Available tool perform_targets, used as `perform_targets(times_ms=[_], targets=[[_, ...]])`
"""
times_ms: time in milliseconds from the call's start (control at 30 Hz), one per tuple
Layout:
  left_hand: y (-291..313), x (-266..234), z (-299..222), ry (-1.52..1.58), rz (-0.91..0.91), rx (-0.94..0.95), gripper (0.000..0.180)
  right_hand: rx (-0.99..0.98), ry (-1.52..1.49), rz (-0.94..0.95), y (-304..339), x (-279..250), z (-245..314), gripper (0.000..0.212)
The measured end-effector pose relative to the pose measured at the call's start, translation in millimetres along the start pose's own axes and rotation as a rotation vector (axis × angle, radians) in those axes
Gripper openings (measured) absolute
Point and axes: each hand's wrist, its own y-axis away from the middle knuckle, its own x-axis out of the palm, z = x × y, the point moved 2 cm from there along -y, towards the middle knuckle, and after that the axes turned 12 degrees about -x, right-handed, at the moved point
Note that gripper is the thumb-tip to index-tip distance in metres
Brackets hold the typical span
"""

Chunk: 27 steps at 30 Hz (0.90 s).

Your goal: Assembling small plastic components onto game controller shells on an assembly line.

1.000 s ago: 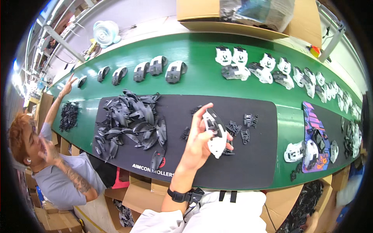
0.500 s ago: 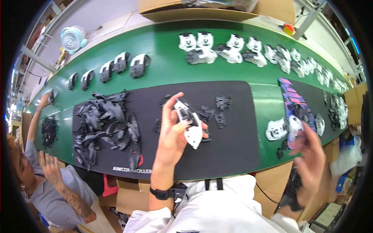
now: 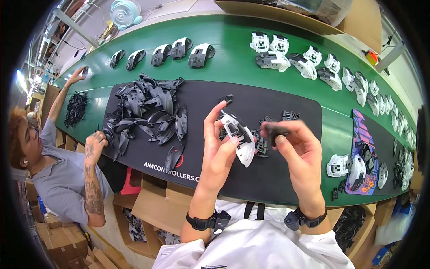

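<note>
My left hand grips a white-and-black mouse shell, held tilted above the black mat. Just right of it my right hand pinches a small dark plastic piece between thumb and fingers. That piece is blurred, so its exact kind does not show, and a small gap separates it from the shell. Small black clip-like parts lie on the mat, partly hidden behind my hands. Each of my wrists wears a black strap.
Curved black side panels are heaped on the mat's left. Assembled mice and white shells line the green table. More shells rest near a colourful mat. A co-worker sits at the left, one hand near the heap.
My right hand has come in from the white shells at the right, now with the dark piece. My left hand still grips the shell. The view has shifted left; the co-worker's nearer hand reached the heap.
</note>
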Motion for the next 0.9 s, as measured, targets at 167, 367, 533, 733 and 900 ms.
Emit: perform_targets(times_ms=[167,367,533,733,900], targets=[[-3.9,5.7,-0.4,0.009,-0.07,0.029,0.078,-0.026,0.18,0.074,8.8,-12.6,-9.2,0.03],[-9.8,4.9,6.9,-0.042,-0.003,0.014,0.082,0.207,-0.166,-0.032,11.3,1.0,-13.7,0.029],[-10.6,0.5,6.0,-0.055,0.06,0.018,0.078,0.166,-0.018,0.024,7.2,-10.1,-15.8,0.022],[-13.3,0.6,8.1,-0.078,0.043,0.017,0.078,0.192,-0.122,-0.068,7.9,-7.5,-14.6,0.019],[-15.5,3.3,5.9,-0.084,0.018,-0.023,0.079,0.128,0.074,-0.026,7.9,-17.5,-14.7,0.022]])
